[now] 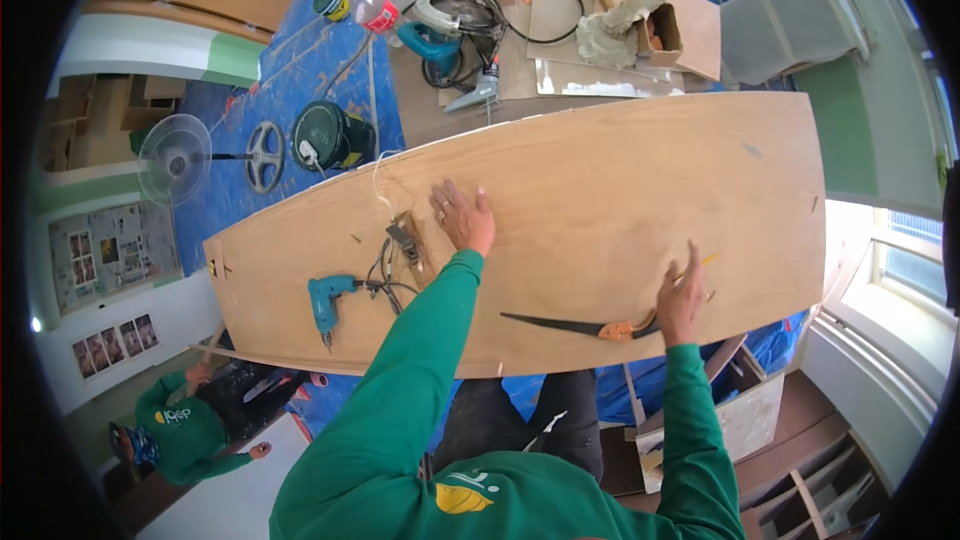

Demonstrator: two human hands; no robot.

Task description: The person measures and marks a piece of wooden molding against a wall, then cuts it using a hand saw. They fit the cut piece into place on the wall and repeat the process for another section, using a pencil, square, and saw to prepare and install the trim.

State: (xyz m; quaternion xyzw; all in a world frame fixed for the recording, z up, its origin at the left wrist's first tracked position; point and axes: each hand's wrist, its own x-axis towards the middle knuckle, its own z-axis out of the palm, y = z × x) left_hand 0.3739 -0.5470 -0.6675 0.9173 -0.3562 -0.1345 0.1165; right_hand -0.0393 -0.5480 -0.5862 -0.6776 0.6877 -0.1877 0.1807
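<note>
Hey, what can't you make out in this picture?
From the head view:
Palm of the left hand: hidden, turned down to the board.
Grip end of the handsaw: hidden behind the right hand.
Thin yellow item: too small to identify.
Contents of the open box: too small and shaded.

The wearer shows 2 hands: 1 left hand and 1 right hand. There is 1 wooden panel, 1 yellow pencil, 1 power drill and 1 handsaw. Further counts: 1 pedestal fan, 1 lidded bucket, 1 drink bottle, 1 lidded jar, 1 cardboard box and 1 co-worker.
</note>
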